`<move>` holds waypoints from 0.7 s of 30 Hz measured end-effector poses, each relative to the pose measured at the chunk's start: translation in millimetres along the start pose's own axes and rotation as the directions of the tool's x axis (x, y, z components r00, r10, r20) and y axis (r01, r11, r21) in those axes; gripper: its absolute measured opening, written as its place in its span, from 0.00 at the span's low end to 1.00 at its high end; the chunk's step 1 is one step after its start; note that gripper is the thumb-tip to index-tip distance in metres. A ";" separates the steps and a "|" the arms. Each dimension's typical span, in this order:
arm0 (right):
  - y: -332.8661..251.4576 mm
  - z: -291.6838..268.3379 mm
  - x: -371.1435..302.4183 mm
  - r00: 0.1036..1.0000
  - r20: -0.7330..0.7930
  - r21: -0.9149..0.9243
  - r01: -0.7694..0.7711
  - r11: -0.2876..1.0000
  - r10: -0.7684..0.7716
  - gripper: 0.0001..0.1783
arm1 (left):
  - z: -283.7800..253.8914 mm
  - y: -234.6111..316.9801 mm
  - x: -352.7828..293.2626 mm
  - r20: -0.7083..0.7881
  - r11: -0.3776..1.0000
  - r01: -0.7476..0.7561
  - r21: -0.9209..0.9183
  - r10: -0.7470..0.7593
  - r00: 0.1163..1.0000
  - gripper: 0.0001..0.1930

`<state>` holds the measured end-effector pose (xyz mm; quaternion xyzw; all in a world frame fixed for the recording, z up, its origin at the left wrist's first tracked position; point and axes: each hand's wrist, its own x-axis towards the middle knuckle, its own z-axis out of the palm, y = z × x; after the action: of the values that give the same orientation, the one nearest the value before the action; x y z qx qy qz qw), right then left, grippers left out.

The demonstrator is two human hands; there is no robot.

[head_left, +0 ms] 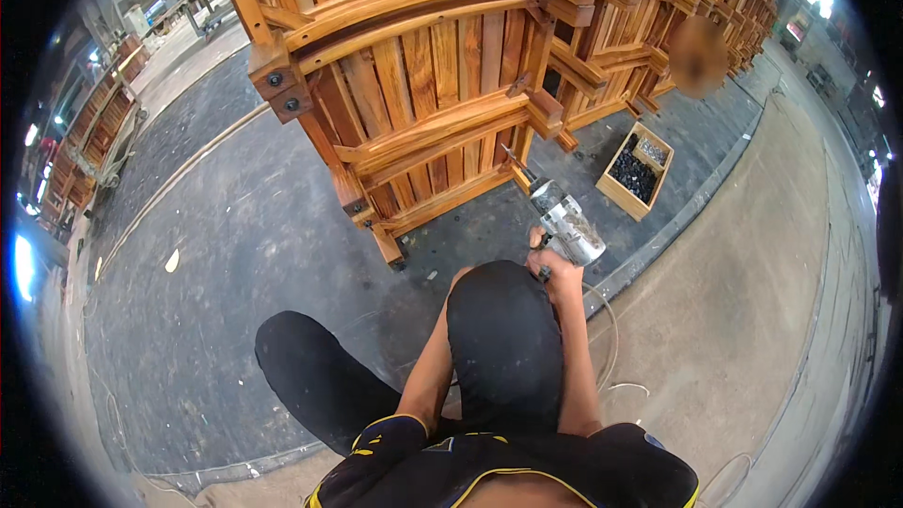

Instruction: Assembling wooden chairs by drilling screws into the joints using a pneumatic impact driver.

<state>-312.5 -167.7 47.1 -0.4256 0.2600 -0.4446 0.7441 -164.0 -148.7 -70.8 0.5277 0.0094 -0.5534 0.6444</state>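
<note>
My right hand (557, 270) is wrapped around the handle of a silver, worn power driver (568, 226). Its long thin bit (519, 164) points up and away, toward the lower right edge of a slatted wooden table (414, 71) standing on its side. I cannot tell whether the tip touches the wood. My left forearm (429, 363) runs along the left of my raised knee, and the knee hides most of that hand and its fingers. Curved brown rails and legs with dark bolts show on the table's underside.
To the right of the driver sits a wooden box (636, 172) of black parts and small metallic pieces. More slatted wooden pieces (616, 33) stand in a row at the back right. A pale hose (616, 339) curves over the floor beside the dark mat (216, 263).
</note>
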 end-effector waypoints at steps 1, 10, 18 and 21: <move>-0.5 -0.5 -0.1 1.000 0.010 -0.021 0.008 1.000 -0.008 0.15 | 0.4 -6.3 2.7 0.010 1.000 0.002 -0.001 -0.002 1.000 0.19; 1.0 -3.7 -1.0 1.000 0.010 -0.138 -0.015 0.990 0.016 0.12 | -28.3 -28.0 14.5 0.002 0.999 -0.027 -0.020 0.027 1.000 0.14; 2.0 -5.7 -3.8 0.996 -0.080 -0.139 -0.060 0.988 0.049 0.13 | -23.2 21.5 14.1 0.207 0.966 -0.073 -0.248 0.127 0.970 0.09; -0.3 -5.3 -4.1 0.999 -0.048 -0.119 -0.029 0.993 0.023 0.12 | -7.3 39.4 2.0 0.170 0.958 -0.156 -0.242 0.200 0.965 0.11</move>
<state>-318.6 -166.4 44.8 -0.4555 0.3088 -0.4283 0.7167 -130.6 -151.8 -48.9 0.3934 -0.0376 -0.5366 0.7456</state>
